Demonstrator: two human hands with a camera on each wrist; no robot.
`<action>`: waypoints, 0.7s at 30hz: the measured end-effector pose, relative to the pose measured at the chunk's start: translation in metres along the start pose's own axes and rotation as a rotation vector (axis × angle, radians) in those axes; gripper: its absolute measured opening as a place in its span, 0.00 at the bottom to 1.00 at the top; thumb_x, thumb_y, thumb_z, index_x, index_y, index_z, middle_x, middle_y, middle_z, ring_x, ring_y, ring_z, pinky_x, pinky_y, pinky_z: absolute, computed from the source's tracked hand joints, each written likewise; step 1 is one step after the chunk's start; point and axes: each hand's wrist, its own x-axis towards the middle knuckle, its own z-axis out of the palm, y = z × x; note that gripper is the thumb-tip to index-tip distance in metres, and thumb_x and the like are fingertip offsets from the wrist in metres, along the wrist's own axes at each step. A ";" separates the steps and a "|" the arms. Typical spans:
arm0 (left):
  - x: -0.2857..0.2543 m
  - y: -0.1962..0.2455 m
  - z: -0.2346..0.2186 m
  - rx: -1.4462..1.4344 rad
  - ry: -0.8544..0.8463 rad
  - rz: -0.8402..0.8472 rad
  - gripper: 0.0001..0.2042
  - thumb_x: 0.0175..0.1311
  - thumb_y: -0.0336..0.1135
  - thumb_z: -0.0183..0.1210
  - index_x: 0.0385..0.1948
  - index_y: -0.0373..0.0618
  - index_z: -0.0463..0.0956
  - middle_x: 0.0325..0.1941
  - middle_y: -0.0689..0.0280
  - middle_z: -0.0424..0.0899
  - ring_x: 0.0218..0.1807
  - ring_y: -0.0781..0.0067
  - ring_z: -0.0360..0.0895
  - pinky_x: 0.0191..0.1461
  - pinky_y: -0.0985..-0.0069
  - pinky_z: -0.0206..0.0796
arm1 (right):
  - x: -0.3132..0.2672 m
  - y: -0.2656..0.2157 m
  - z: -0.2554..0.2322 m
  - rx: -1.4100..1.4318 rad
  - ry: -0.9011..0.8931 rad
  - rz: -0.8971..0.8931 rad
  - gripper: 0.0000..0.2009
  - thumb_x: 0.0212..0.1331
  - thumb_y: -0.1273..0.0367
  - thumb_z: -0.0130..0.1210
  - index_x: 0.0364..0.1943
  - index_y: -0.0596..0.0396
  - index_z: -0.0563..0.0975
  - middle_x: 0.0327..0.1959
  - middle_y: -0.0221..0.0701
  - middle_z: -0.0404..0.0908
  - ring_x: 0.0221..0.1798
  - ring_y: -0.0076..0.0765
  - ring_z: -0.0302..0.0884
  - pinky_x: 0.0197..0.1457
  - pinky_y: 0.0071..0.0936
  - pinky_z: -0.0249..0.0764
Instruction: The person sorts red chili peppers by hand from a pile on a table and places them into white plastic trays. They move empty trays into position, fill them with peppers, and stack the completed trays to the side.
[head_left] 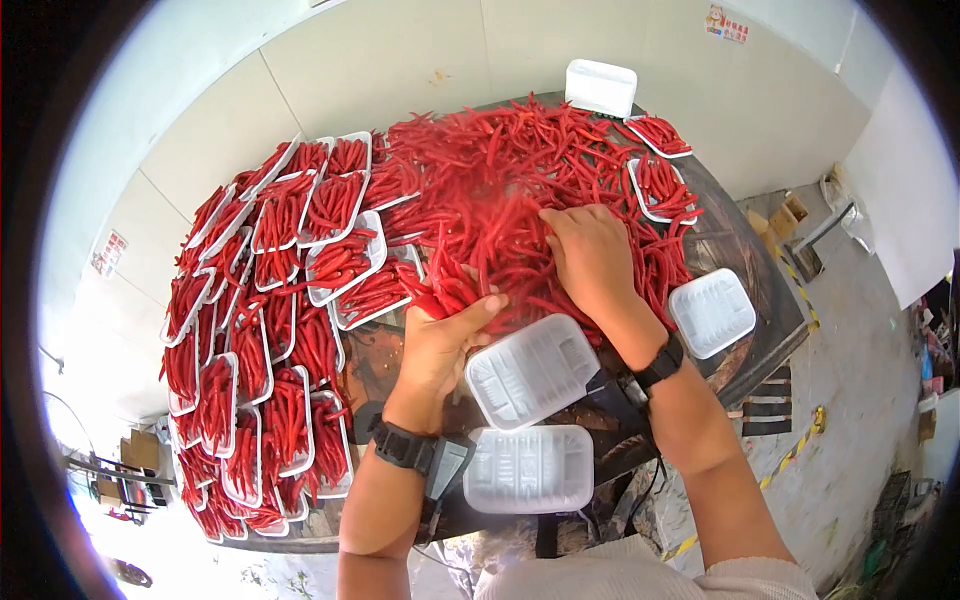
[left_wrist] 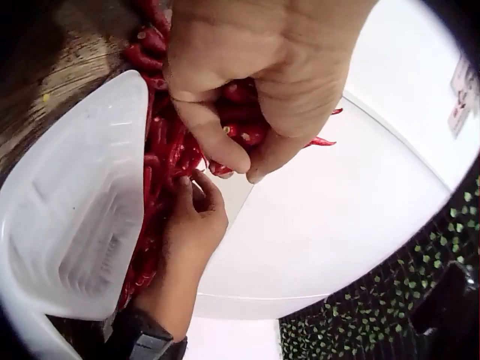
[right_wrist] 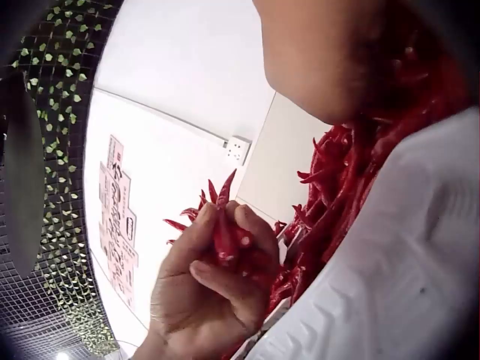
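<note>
My left hand [head_left: 437,345] grips a bunch of red chili peppers [right_wrist: 225,232], their pointed tips sticking up past the fingers in the right wrist view. Beyond it spreads a big loose heap of red chilies [head_left: 480,150]. My right hand [head_left: 597,262] is at the near right side of this heap. In the left wrist view its thumb and forefinger come together on a chili, partly hidden among the others. Just below both hands lies a white plastic tray [head_left: 530,372], with a second tray [head_left: 528,470] nearer my body.
Filled trays of chilies [head_left: 290,420] are stacked and overlapping along the table's left side. At the right are a bare white tray [head_left: 712,313] and two filled ones, including a tray of chilies [head_left: 662,190]. A white tray [head_left: 601,88] stands at the back edge by the wall.
</note>
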 end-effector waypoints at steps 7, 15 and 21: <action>-0.022 0.032 0.008 1.004 -0.360 0.173 0.13 0.51 0.30 0.69 0.38 0.41 0.79 0.28 0.63 0.83 0.31 0.73 0.81 0.33 0.71 0.71 | -0.001 0.004 0.002 0.102 0.015 0.084 0.09 0.53 0.71 0.60 0.39 0.51 0.78 0.34 0.34 0.80 0.41 0.45 0.75 0.48 0.43 0.69; -0.046 -0.005 0.024 1.581 -0.414 0.346 0.19 0.45 0.33 0.67 0.40 0.38 0.76 0.35 0.46 0.81 0.40 0.42 0.79 0.44 0.56 0.70 | -0.004 0.001 -0.008 0.330 0.335 0.072 0.11 0.48 0.76 0.60 0.38 0.53 0.78 0.29 0.34 0.78 0.38 0.46 0.76 0.42 0.42 0.71; -0.049 -0.003 0.036 1.660 -0.375 0.445 0.19 0.45 0.33 0.69 0.39 0.39 0.73 0.38 0.49 0.78 0.40 0.42 0.78 0.43 0.55 0.71 | -0.009 -0.002 -0.008 0.487 0.286 0.077 0.08 0.47 0.76 0.61 0.33 0.54 0.78 0.26 0.35 0.76 0.33 0.47 0.76 0.38 0.41 0.72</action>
